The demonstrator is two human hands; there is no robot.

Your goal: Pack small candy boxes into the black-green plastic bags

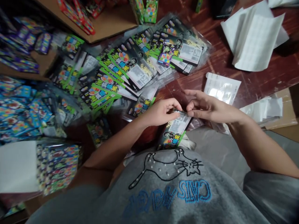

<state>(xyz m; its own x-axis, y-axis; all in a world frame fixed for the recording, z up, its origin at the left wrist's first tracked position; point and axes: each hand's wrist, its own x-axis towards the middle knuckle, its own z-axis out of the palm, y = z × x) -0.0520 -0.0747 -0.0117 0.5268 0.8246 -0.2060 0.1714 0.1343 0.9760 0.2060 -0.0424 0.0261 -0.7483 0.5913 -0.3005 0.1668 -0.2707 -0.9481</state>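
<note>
Close in front of my body is a black and green printed packet (175, 132) with a white barcode label. My left hand (161, 112) pinches its upper left edge between thumb and fingers. At the upper right corner of the same packet, my right hand (205, 107) has thumb and index finger pressed together, with the other fingers partly curled. Just left of my left hand lies another such packet (139, 106). Beyond both hands, overlapping black and green packets (121, 63) spread over the table, with a small purple packet (166, 55) on top.
White paper sheets (253, 37) lie at the upper right of the dark red table (187, 82), above a clear bag with white labels (220, 88). Blue packets (23, 107) are heaped at the left, below cardboard boxes (112, 23) holding colourful packets. A white sheet (17, 168) is at lower left.
</note>
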